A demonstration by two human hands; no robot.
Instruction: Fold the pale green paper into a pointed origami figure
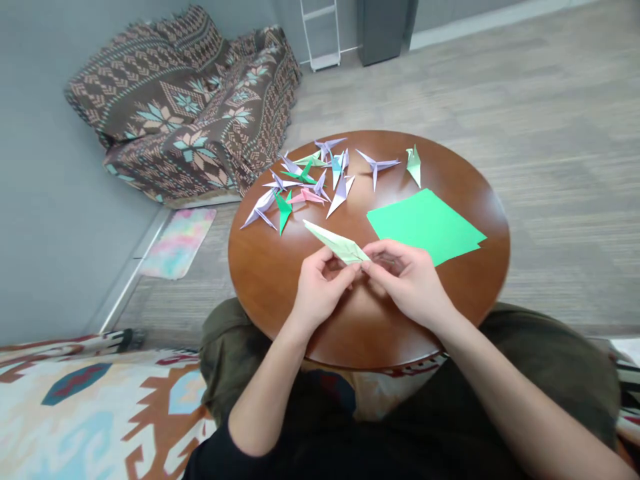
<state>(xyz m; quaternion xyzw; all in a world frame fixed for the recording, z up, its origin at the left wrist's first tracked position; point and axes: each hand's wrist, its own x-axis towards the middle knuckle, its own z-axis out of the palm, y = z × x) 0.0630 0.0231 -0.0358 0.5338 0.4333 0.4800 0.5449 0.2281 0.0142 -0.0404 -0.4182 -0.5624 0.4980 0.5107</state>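
Note:
Over the near part of the round brown table (pixel 280 293), a pale green piece of folded paper (pixel 336 243) points up and to the left. My left hand (pixel 323 283) pinches its lower end between thumb and fingers. From the other side my right hand (pixel 405 277) grips the same end, its thumb beside the left thumb. Both hands' undersides and some fingertips are hidden. Just past my right hand lie green paper sheets (pixel 425 220), slightly fanned. Beyond my left hand are a green paper crane (pixel 284 212) and a pink paper crane (pixel 307 196).
Several lilac, green and white paper cranes cluster at the table's far left, with a lilac crane (pixel 378 166) and a pale green crane (pixel 414 165) farther right. A sofa with a patterned cover (pixel 200 113) stands behind, and a pastel mat (pixel 179 243) lies on the floor.

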